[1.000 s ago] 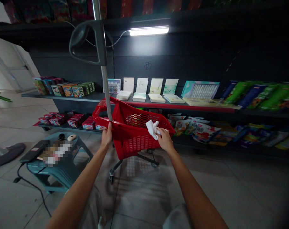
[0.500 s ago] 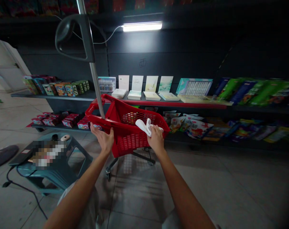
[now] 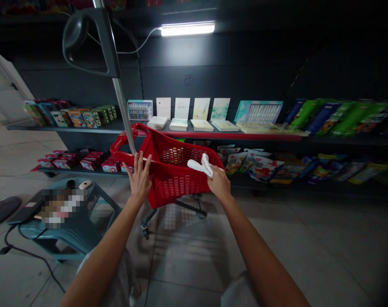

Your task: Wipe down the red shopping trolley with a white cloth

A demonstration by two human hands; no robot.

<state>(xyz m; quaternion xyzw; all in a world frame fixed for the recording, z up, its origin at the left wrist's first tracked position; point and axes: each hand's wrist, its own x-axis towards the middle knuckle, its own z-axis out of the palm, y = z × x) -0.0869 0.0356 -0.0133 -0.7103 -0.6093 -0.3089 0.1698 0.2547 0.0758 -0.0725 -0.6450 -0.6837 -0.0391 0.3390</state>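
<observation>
A red shopping cart (image 3: 181, 179) with mesh sides stands in front of me, its handle end to the left. My left hand (image 3: 140, 177) lies with spread fingers against the cart's side near the handle. In my right hand (image 3: 220, 183) is a folded white cloth (image 3: 200, 165), pressed on the rim toward the cart's front end. Part of the cloth is hidden under the fingers. A metal pole (image 3: 121, 102) with a grey loop handle (image 3: 112, 47) rises beside the cart's handle.
Behind the cart, a dark shelf (image 3: 117, 126) bears booklets (image 3: 182, 110), boxed sets and snack bags (image 3: 264, 166). At left is a blue-green stool (image 3: 56, 238) with a device, a cable and a blurred item. A lit tube lamp (image 3: 187, 28) hangs above.
My right hand has slid a little to the right along the rim with the cloth. My left hand's fingers have spread and shifted upward on the cart. The view has shifted slightly.
</observation>
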